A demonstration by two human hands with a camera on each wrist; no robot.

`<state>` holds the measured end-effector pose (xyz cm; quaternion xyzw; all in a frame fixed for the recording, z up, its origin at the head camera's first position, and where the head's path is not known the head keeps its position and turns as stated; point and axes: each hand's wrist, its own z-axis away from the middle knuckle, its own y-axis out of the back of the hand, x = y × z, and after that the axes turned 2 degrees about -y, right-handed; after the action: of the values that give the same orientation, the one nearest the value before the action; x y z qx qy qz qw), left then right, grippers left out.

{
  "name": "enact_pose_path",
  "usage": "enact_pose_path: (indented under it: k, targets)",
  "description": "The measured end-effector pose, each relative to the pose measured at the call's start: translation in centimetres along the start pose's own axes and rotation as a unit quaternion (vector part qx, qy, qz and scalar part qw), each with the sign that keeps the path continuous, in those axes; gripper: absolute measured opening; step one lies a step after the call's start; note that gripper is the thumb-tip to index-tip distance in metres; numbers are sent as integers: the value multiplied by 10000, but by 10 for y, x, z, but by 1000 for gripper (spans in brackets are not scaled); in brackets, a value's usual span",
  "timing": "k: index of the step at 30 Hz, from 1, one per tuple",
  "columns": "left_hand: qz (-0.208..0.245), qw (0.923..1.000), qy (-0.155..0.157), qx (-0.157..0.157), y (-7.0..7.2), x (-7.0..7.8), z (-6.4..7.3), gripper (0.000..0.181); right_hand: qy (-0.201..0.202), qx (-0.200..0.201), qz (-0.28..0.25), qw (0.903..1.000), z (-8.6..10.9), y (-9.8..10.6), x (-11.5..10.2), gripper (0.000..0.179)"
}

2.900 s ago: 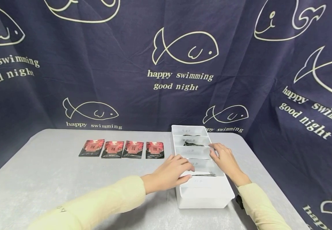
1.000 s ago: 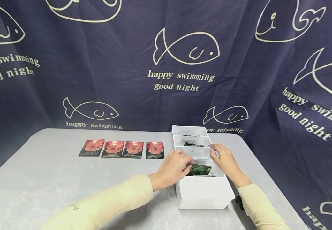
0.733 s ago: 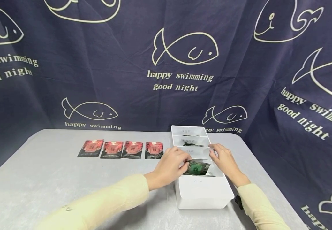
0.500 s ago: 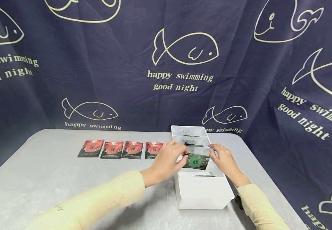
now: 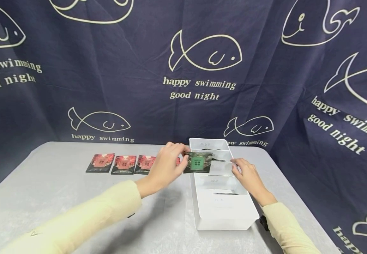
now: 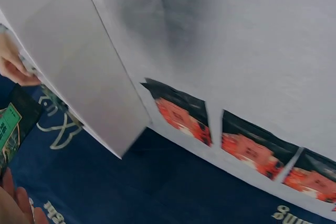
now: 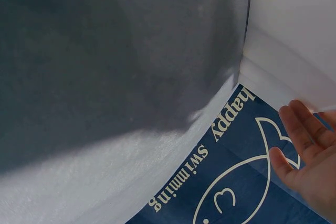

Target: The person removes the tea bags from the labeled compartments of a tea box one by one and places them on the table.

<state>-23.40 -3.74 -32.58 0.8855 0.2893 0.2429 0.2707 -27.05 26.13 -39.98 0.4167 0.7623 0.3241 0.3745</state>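
Observation:
My left hand (image 5: 164, 165) pinches the left edge of a dark tea sachet (image 5: 197, 163) with a green label, holding it up over the left side of a white divided box (image 5: 226, 224). The same green-labelled sachet is partly visible at the left edge of the left wrist view. My right hand (image 5: 250, 180) touches the box's right rim, its fingers fairly straight in the right wrist view (image 7: 310, 150). Another dark sachet's edge (image 5: 226, 193) shows low in a near compartment. Dark packets (image 5: 216, 159) sit in far compartments, partly hidden.
Several red-and-black sachets (image 5: 100, 163) lie in a row left of the box; my left hand partly covers the rightmost. The grey table (image 5: 59, 197) extends to a dark blue fish-print curtain (image 5: 151, 70) behind. Compartments bear handwritten labels.
My left hand reached into the near compartment, drew out the green-labelled sachet, and has carried it up and leftward. My right hand has stayed at the box's right rim.

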Motion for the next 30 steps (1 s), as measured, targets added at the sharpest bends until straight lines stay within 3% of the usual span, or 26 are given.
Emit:
enact_pose_path:
  k: [7, 14, 30]
  targets:
    - [-35, 9984, 571, 6, 11, -20, 10, 13, -13, -37, -31, 10000, 0, 1, -1, 24]
    - [-119, 9950, 938, -307, 14, -29, 27, 14, -25, -66, -41, 10000, -1, 1, -1, 25]
    - [147, 9769, 1839, -1082, -4, -34, 66, 17, -14, -22, -60, 10000, 0, 1, -1, 25]
